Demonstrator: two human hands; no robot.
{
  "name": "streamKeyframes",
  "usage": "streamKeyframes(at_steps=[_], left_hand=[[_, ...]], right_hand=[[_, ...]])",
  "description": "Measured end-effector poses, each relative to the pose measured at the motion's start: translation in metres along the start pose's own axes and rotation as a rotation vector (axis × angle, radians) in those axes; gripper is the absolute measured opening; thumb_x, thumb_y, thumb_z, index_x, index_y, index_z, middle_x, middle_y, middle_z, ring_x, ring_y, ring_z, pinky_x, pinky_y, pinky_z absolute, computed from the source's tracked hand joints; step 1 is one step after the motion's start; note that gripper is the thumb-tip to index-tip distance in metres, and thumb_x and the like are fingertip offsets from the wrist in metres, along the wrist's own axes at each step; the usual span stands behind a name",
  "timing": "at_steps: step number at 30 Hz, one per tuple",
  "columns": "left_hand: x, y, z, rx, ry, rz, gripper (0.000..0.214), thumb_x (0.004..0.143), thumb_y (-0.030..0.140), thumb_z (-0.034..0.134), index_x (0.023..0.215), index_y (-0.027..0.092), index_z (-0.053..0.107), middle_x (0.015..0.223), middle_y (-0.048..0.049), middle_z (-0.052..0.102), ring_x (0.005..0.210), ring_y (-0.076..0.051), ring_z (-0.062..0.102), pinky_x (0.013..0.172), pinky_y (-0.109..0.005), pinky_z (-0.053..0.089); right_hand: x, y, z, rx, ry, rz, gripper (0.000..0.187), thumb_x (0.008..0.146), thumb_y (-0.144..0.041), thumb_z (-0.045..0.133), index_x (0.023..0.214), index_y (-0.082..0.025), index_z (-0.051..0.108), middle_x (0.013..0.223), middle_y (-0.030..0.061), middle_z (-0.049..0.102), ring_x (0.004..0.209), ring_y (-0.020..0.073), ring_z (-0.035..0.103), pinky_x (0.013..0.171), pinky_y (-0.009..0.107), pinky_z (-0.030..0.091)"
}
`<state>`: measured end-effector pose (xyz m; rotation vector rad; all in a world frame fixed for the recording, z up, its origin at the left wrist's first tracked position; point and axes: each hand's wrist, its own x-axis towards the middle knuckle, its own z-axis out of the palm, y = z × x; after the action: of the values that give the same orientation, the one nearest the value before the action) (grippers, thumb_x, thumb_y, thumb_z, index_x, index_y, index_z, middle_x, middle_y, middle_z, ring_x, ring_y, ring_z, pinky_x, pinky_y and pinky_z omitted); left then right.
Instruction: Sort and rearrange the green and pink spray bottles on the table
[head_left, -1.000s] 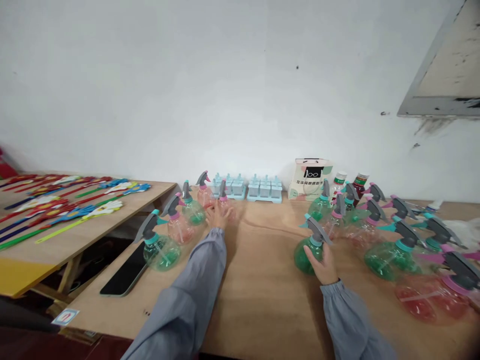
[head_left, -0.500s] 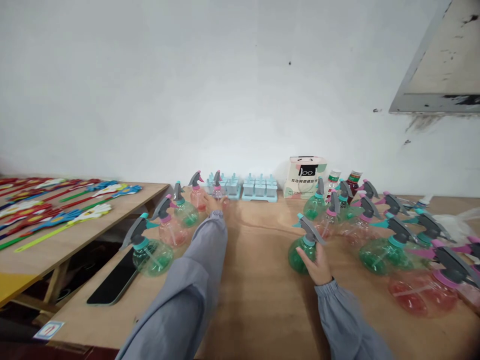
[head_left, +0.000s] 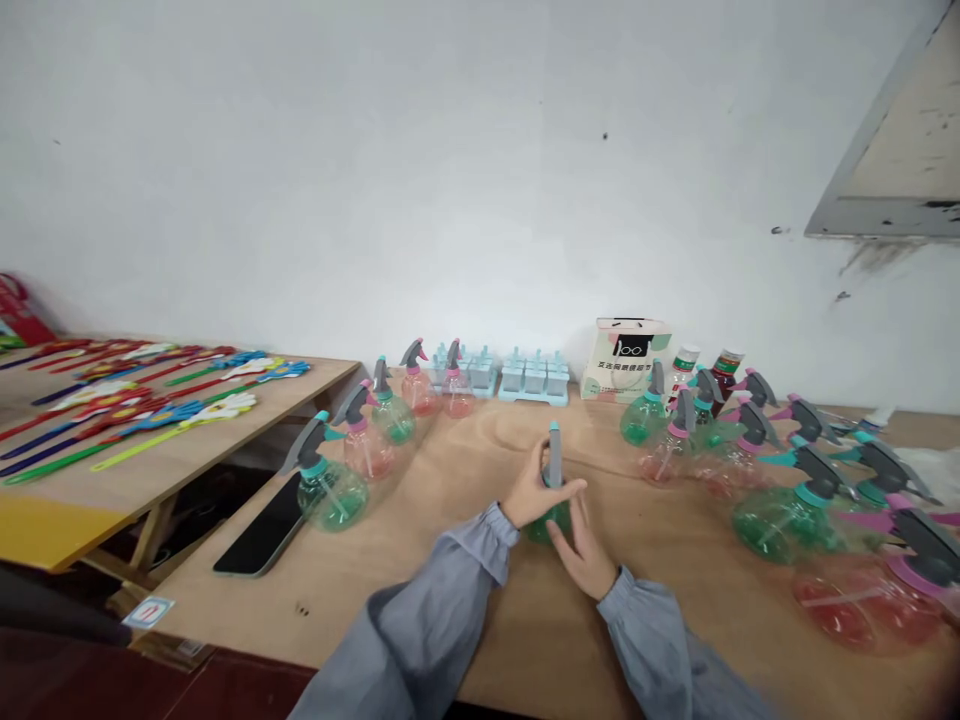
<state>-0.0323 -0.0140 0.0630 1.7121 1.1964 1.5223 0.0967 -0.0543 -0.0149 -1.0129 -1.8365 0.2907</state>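
A green spray bottle [head_left: 555, 465] with a grey trigger head and turquoise nozzle stands upright between my hands over the middle of the table. My left hand [head_left: 531, 490] wraps its neck and upper body from the left. Against the lower right side of the same bottle, my right hand [head_left: 586, 550] has its fingers pressed. Much of the bottle's body is hidden by the hands. On the left, a row holds a green spray bottle [head_left: 334, 497], a pink spray bottle [head_left: 369, 450] and several more. Another group, with a pink spray bottle [head_left: 862, 600], fills the right.
A black phone [head_left: 259, 530] lies at the table's left edge. Light blue popsicle molds [head_left: 534, 380] and a printed paper bag [head_left: 626, 365] stand by the wall, near two capped bottles [head_left: 681, 372]. Colourful hand-shaped clappers [head_left: 165, 415] cover the neighbouring table.
My left hand has left the pink bottle at the back left and come to the green bottle in the middle. My right hand has shifted left with that green bottle.
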Motion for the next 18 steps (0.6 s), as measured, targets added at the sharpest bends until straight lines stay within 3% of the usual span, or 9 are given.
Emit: streamKeyframes(at_steps=[2,5,6,8,11,15,18], left_hand=[[0.005,0.001,-0.006,-0.145,-0.157,0.015,0.061,0.066,0.037,0.078,0.123,0.024,0.058,0.123,-0.0109,0.065,0.108,-0.030,0.065,0.095,-0.045,0.053],[0.016,0.001,-0.023,-0.222,-0.181,0.004,0.051,0.072,0.037,0.070,0.119,0.021,0.057,0.126,-0.0136,0.063,0.121,-0.030,0.058,0.107,-0.048,0.044],[0.019,0.002,-0.029,-0.233,-0.192,-0.012,0.048,0.073,0.037,0.069,0.117,0.020,0.058,0.124,-0.0134,0.064,0.120,-0.030,0.059,0.107,-0.048,0.044],[0.027,0.005,-0.041,-0.302,-0.258,-0.085,0.040,0.072,0.036,0.067,0.108,0.019,0.062,0.117,-0.0123,0.068,0.115,-0.028,0.062,0.104,-0.046,0.046],[0.035,0.013,-0.057,-0.509,-0.446,-0.264,0.031,0.069,0.034,0.064,0.095,0.017,0.067,0.104,-0.0116,0.073,0.105,-0.026,0.066,0.094,-0.041,0.050],[0.038,0.026,-0.068,-0.673,-0.522,-0.354,0.030,0.060,0.029,0.064,0.087,0.016,0.070,0.094,-0.0106,0.075,0.093,-0.025,0.070,0.081,-0.036,0.054],[0.039,0.032,-0.067,-0.682,-0.545,-0.376,0.026,0.055,0.026,0.062,0.079,0.016,0.070,0.087,-0.0104,0.075,0.087,-0.025,0.070,0.076,-0.035,0.055]], right_hand=[[0.003,-0.005,0.000,-0.015,-0.069,-0.051,0.064,0.096,-0.038,0.047,0.154,-0.024,0.025,0.152,0.0124,0.041,0.143,0.0262,0.037,0.116,0.048,0.037],[0.014,-0.006,-0.018,-0.037,-0.056,-0.113,0.059,0.094,-0.037,0.049,0.150,-0.025,0.033,0.147,0.0119,0.049,0.139,0.0270,0.043,0.114,0.049,0.039],[0.019,-0.004,-0.028,-0.055,0.038,-0.102,0.056,0.094,-0.037,0.049,0.148,-0.025,0.036,0.143,0.0118,0.052,0.137,0.0277,0.045,0.113,0.050,0.039],[0.028,0.005,-0.054,-0.100,0.365,-0.021,0.053,0.094,-0.036,0.048,0.145,-0.023,0.038,0.140,0.0128,0.052,0.134,0.0296,0.048,0.112,0.053,0.037],[0.041,0.032,-0.095,-0.267,0.825,0.080,0.058,0.090,-0.040,0.054,0.141,-0.020,0.035,0.143,0.0166,0.043,0.135,0.0335,0.043,0.113,0.055,0.033],[0.046,0.077,-0.133,-0.519,0.899,0.171,0.074,0.078,-0.049,0.068,0.136,-0.016,0.036,0.139,0.0233,0.044,0.134,0.0427,0.040,0.112,0.062,0.026],[0.046,0.102,-0.139,-0.514,0.876,0.285,0.089,0.070,-0.059,0.071,0.137,-0.011,0.035,0.137,0.0287,0.045,0.132,0.0475,0.039,0.111,0.062,0.024]])
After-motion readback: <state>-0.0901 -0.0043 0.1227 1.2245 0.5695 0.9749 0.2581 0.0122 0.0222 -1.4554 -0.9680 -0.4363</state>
